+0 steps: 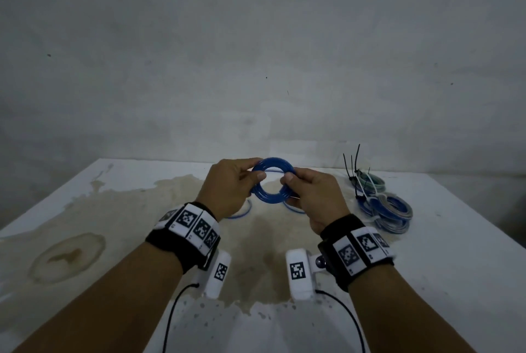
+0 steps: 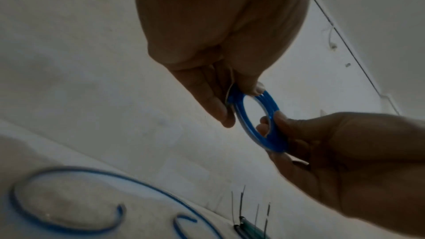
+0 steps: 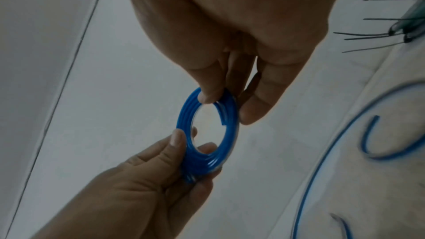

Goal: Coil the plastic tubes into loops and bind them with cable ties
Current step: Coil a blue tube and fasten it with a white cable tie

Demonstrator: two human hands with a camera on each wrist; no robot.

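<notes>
Both hands [image 1: 227, 190] [image 1: 313, 199] pinch blue tube coil [image 1: 273, 163] above table [image 1: 113, 210]

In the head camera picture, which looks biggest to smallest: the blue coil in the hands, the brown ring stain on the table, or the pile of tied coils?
1. Brown ring stain, though nearer the camera.
2. Pile of tied coils.
3. Blue coil, held up by both hands.

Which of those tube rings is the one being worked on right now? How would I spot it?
Start at the white stained table, then look above its middle, where the left hand and right hand meet. Between them is the blue coil, held up in the air. Unlike the finished coils lying on the right, it shows no cable tie.
</notes>
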